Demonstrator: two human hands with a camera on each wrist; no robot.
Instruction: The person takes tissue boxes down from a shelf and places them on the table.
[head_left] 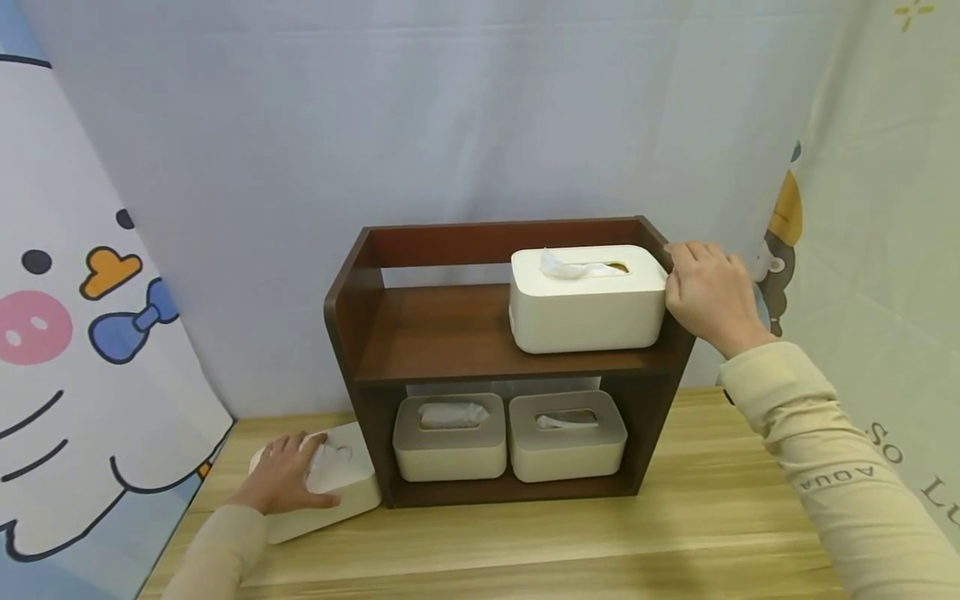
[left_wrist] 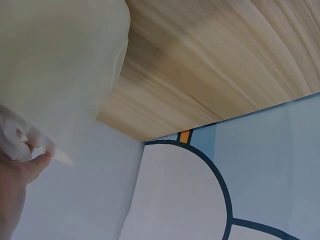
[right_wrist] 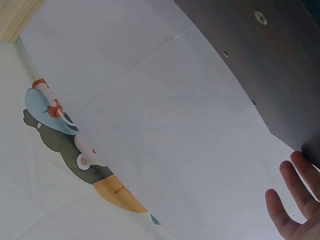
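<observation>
At the left, a white tissue box [head_left: 352,492] sits slanted on the table, against the shelf's outer side. My left hand [head_left: 281,479] spans its lid, thumb at the front edge and fingers toward the back edge. In the left wrist view, the fingertips [left_wrist: 37,165] lie near the tissue slot, and the tissue box [left_wrist: 65,65] is close and blurred. My right hand [head_left: 712,287] rests at the top of the right side panel of the brown wooden shelf [head_left: 442,333], beside an upper tissue box [head_left: 588,317]. In the right wrist view, its fingers are spread and nearly straight.
Two more tissue boxes, a left one [head_left: 450,458] and a right one [head_left: 567,458], stand side by side on the lower level. The wood-grain table [head_left: 525,550] extends in front. Patterned curtains [head_left: 90,333] hang around it.
</observation>
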